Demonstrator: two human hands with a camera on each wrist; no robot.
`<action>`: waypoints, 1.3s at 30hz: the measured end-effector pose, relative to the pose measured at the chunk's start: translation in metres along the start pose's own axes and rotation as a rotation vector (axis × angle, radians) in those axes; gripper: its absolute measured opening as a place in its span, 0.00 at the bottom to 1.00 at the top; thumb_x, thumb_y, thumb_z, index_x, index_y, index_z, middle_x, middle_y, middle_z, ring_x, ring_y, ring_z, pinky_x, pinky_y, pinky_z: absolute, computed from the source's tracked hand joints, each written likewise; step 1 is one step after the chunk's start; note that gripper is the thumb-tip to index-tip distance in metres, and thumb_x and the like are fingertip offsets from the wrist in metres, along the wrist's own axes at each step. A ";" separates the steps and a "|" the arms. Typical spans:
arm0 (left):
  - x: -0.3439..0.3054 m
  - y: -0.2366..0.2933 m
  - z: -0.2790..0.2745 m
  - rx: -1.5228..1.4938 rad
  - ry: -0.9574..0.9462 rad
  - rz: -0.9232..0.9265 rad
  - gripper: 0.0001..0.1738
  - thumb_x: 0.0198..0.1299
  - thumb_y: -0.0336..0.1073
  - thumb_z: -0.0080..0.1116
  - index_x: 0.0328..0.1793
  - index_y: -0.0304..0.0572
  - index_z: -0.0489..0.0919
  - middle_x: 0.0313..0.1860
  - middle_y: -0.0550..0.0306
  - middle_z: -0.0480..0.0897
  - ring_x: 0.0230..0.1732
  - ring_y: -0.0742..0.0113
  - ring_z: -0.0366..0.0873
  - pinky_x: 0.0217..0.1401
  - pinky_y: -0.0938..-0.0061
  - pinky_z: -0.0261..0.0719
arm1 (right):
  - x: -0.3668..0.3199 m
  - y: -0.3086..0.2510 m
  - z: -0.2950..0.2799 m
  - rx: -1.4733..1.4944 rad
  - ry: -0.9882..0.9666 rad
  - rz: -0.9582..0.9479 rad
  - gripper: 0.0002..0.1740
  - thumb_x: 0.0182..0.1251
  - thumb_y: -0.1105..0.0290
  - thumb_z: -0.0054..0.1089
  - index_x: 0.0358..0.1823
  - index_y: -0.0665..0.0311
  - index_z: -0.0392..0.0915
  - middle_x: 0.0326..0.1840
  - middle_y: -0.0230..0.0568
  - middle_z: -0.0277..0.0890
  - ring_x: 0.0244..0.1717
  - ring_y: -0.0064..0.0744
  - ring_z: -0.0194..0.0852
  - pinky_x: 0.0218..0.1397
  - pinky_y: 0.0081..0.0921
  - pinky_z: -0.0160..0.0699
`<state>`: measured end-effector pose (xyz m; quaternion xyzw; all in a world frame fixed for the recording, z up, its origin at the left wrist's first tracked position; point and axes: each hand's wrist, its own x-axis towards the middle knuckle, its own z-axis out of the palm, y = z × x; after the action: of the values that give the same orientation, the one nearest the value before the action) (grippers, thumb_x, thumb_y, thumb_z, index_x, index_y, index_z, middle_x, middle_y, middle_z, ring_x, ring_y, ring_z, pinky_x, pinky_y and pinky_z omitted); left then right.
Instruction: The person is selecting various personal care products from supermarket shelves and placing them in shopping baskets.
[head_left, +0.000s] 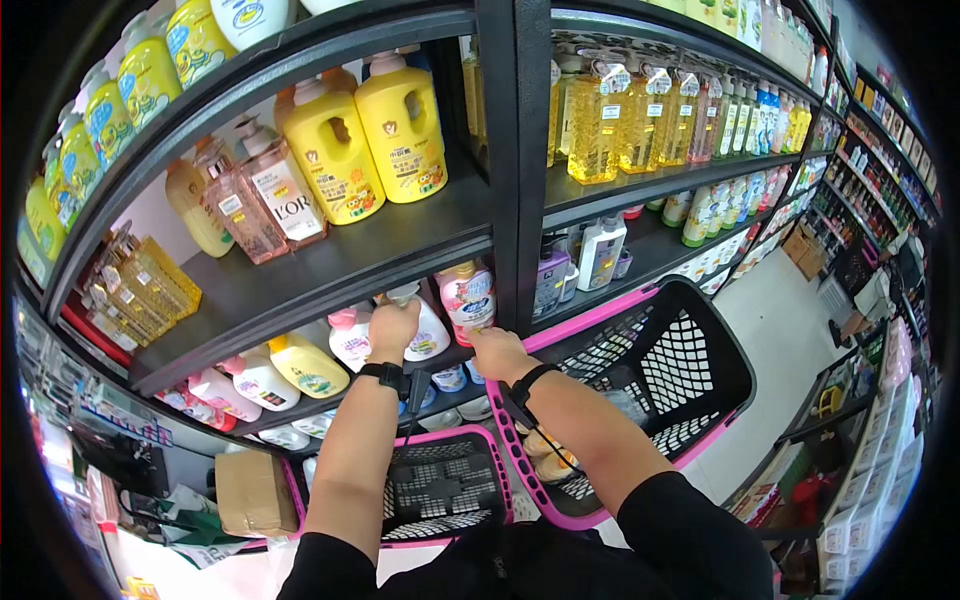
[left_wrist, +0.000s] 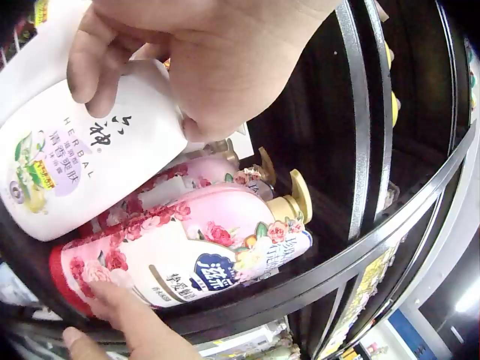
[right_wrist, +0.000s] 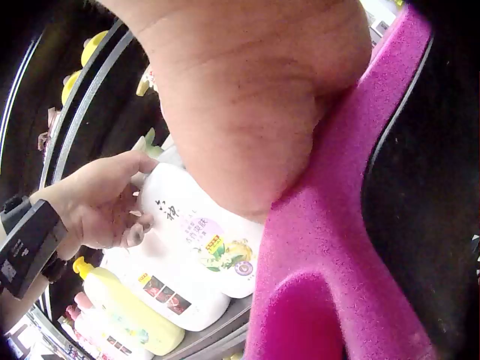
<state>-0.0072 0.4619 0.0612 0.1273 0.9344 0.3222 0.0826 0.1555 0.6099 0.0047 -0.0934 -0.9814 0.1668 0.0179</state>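
Observation:
My left hand [head_left: 395,325] grips the top of a white body wash bottle [left_wrist: 90,161] on the lower shelf, with fingers on its front and the thumb at its side. The label reads "HERBAL". Right beside it is a pink floral pump bottle [left_wrist: 187,255] with a gold pump and a red base. My right hand [head_left: 500,355] is by that base; in the left wrist view its extended finger [left_wrist: 112,300] touches the bottle's lower front. In the right wrist view, the pink rim [right_wrist: 300,247] of a basket lies against this hand's heel and its fingers are hidden.
A black basket [head_left: 745,345] with bottles inside stands under my right arm, another black basket [head_left: 505,465] below my left. A cardboard box [head_left: 255,493] is at lower left. Yellow jugs [head_left: 400,125] line the shelf above; a black upright post [head_left: 515,180] divides the shelving.

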 end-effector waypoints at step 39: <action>-0.404 -0.472 0.150 0.516 -1.054 -0.088 0.27 0.63 0.54 0.54 0.54 0.37 0.81 0.46 0.34 0.84 0.51 0.34 0.82 0.58 0.50 0.78 | 0.007 0.003 -0.007 0.016 -0.117 0.020 0.21 0.59 0.67 0.55 0.54 0.59 0.80 0.49 0.52 0.85 0.53 0.51 0.84 0.55 0.47 0.82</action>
<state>0.3268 0.0731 -0.3204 0.2474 0.8201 -0.0260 0.5154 0.1492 0.6159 0.0101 -0.0933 -0.9784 0.1800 -0.0406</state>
